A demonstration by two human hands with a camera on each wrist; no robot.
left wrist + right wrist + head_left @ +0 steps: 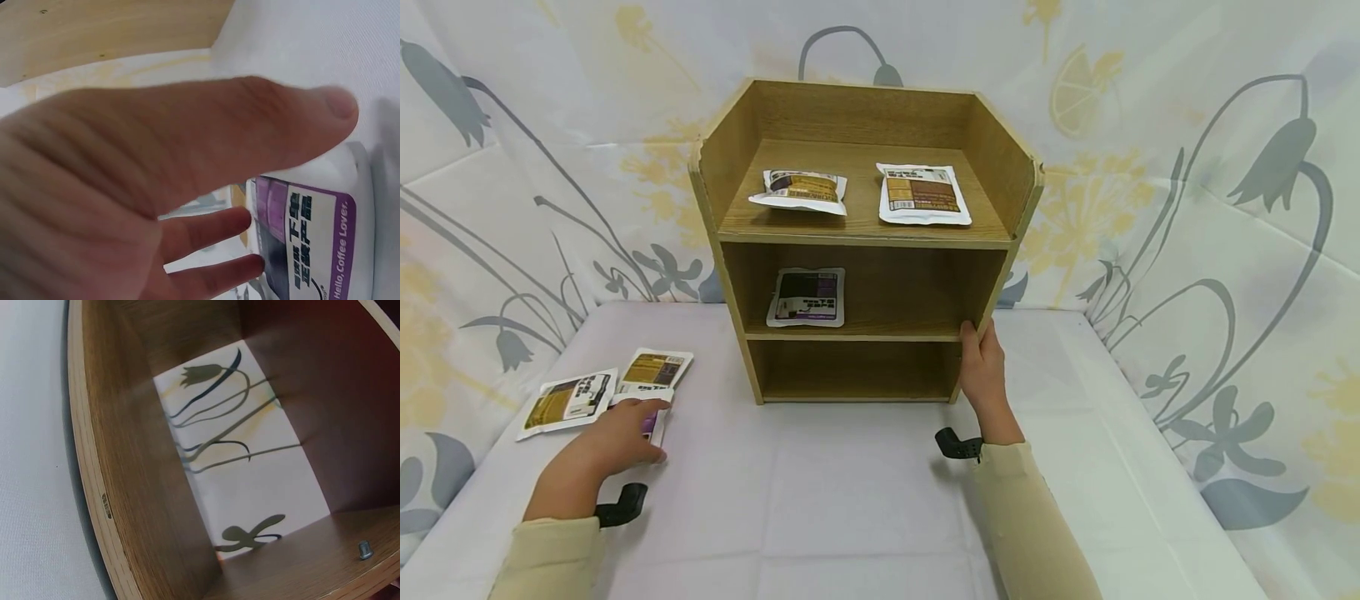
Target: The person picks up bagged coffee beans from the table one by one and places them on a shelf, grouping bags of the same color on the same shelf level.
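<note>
My left hand [613, 437] is over a white and purple coffee packet [655, 425] on the table at the left. In the left wrist view, two fingertips touch or nearly touch the packet's [319, 244] printed face, and the thumb extends straight past its edge. Parts of the packet are hidden under the hand. My right hand [983, 367] grips the right side panel of a small wooden shelf unit [865, 235], at the height of the middle board. Only a bit of that hand shows at the corner of the right wrist view, which looks into a compartment.
Two yellow-brown packets, one farther left [568, 402] and one behind [653, 369], lie beside the left hand. Two more packets, left [801, 190] and right [922, 194], lie on the top board; a dark packet [807, 297] is on the middle one. Patterned cloth [1150, 208] surrounds the table.
</note>
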